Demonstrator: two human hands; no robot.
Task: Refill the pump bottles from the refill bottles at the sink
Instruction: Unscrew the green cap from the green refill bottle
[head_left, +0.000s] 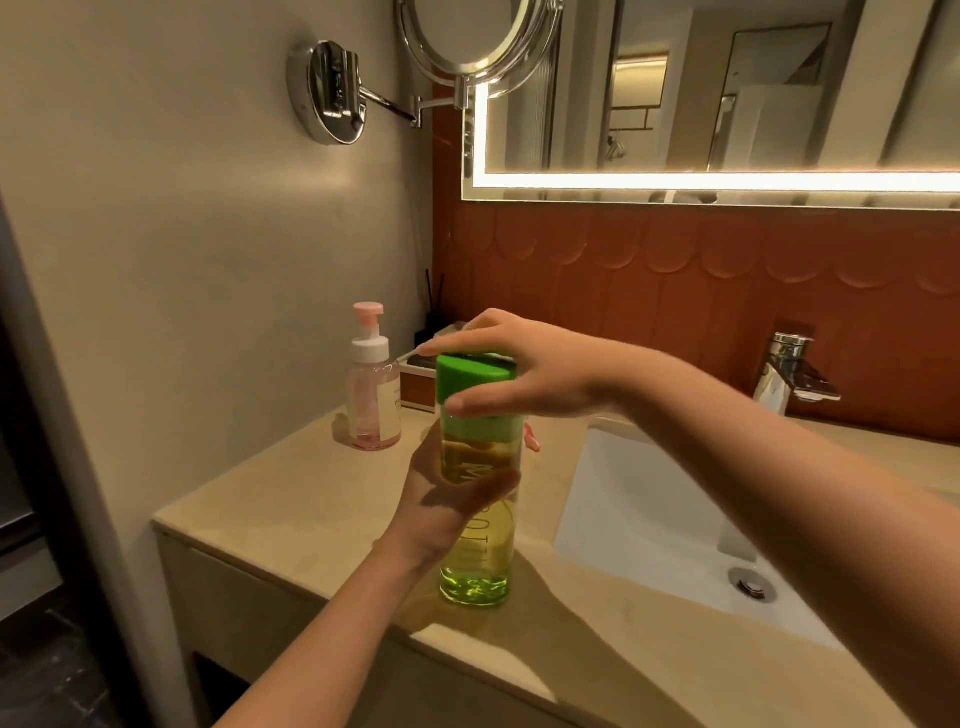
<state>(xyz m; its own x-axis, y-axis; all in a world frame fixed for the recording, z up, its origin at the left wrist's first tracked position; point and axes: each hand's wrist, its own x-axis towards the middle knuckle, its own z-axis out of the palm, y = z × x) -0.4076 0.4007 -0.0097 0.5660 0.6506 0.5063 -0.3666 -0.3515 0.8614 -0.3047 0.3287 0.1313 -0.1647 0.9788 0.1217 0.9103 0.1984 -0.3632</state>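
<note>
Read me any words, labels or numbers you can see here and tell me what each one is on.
"M": pale letter near the top of the green bottle; the lettering below runs down the side, partly behind the left hand, unreadable.
Pink pump bottle: small dark print, too small to read.

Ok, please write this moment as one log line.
left hand grips green bottle | right hand grips its cap | pump bottle stands on counter, left of sink
</note>
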